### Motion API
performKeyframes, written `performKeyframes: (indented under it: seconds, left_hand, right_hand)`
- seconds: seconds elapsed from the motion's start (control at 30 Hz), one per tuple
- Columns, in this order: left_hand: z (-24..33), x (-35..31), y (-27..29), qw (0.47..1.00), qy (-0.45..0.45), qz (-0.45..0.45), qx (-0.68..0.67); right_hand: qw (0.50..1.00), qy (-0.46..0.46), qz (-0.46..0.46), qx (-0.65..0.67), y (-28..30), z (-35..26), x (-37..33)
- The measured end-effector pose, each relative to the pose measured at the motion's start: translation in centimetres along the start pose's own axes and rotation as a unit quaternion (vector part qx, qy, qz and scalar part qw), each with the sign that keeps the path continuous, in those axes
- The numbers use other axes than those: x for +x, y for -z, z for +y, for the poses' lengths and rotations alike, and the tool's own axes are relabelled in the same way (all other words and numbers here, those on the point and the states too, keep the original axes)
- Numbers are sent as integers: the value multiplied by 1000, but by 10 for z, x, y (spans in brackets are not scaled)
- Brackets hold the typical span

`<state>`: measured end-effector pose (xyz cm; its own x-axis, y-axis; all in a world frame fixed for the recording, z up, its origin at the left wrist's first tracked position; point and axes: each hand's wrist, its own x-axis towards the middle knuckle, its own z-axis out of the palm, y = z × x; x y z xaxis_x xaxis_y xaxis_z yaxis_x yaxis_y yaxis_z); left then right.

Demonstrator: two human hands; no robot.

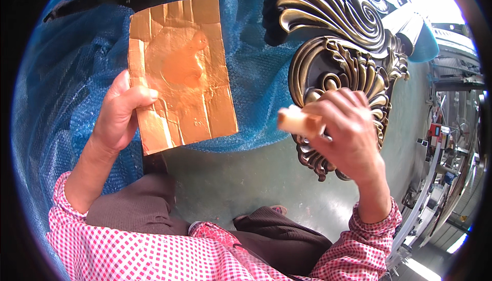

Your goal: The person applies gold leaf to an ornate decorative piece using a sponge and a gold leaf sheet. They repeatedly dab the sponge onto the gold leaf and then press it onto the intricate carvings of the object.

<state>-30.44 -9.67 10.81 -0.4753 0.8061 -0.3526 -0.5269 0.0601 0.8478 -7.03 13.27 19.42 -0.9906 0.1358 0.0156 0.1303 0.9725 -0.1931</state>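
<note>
My left hand (119,109) grips the left edge of a creased piece of cardboard (219,71), its thumb on top. The cardboard's face is gold-coloured, with a wet-looking patch of gold paint (179,66) in the middle. In my right hand (348,130), fingers closed, is a small cream block with gold-brown stained ends, perhaps a sponge (296,122); motion blurs it. That hand is over the lower part of a dark carved ornament (302,71) with scrolls and leaf shapes highlighted in gold. Whether the hand touches the carving I cannot tell.
Blue bubble wrap (256,86) drapes behind and left of the cardboard. More carved scrollwork (328,14) extends to the far right. Below lies a grey-green floor (246,178). Machinery and stacked metal parts (441,173) stand along the right side.
</note>
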Motion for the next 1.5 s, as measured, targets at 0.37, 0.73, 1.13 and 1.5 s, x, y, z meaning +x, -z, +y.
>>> performKeyframes:
  seconds: [0.37, 0.73, 1.13, 1.5]
  left_hand:
    - [1, 2, 4, 999, 4, -1, 38]
    - [-2, -3, -4, 1000, 7, -2, 6]
    - [1, -2, -8, 1000, 2, 2, 12]
    - [1, -1, -15, 1000, 2, -18, 22]
  right_hand:
    - [999, -11, 42, -18, -4, 8, -16]
    - [988, -60, 131, -47, 4, 20, -28]
    - [999, 14, 44, 6, -20, -12, -14]
    - [1000, -10, -1, 21, -9, -5, -43]
